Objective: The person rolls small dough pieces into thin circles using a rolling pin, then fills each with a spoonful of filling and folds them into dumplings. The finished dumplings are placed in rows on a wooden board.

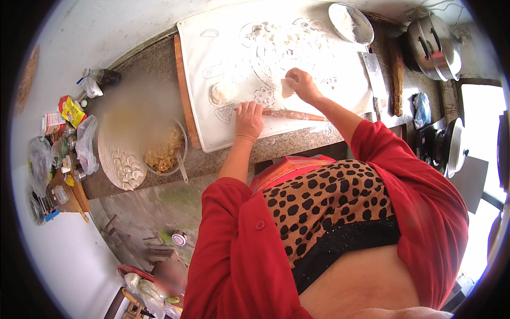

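Observation:
My left hand (pixel 249 121) lies over one end of a wooden rolling pin (pixel 293 115), fingers curled on it. In my right hand (pixel 303 84) is a thin dough wrapper (pixel 286 88), pinched at its edge and lifted a little from the mat. Flour dusts the white pastry mat (pixel 203 127) beneath both hands. A round pile of dough wrappers (pixel 222 93) sits beyond my left hand. Farther back, small dough pieces (pixel 281 34) are scattered in the flour, partly washed out by glare.
A metal bowl of flour (pixel 350 24), a cleaver (pixel 373 73), a straw brush (pixel 397 83) and a steel pot (pixel 434 48) stand right. Left are a bowl of filling (pixel 163 155) with a utensil and a round tray (pixel 105 159) of folded dumplings (pixel 126 169), partly blurred.

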`<state>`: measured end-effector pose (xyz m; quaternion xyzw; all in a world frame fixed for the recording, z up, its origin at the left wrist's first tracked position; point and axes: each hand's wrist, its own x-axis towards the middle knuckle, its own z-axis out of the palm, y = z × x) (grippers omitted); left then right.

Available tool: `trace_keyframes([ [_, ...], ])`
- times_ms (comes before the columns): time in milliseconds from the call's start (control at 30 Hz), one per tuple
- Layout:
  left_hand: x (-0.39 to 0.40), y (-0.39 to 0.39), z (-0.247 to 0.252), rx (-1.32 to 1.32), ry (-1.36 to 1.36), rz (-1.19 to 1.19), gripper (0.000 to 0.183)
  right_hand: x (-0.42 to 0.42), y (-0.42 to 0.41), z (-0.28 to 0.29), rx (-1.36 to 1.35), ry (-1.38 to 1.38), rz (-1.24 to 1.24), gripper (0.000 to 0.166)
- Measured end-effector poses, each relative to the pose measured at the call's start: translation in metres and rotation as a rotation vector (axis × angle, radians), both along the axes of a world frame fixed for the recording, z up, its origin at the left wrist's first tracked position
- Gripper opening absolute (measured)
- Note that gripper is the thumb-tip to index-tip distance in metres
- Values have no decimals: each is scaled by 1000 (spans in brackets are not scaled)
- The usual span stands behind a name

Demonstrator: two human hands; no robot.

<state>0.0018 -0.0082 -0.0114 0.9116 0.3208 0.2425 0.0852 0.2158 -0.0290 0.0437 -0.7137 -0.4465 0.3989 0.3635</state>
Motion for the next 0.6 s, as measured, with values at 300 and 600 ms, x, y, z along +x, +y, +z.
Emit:
trace_keyframes([
  [300, -1, 1, 4, -15, 0, 1, 14, -89, 79, -5, -49, 454, 136, 24],
  [600, 0, 1, 2, -49, 45, -14, 16, 84, 81, -41, 146, -824, -137, 40],
])
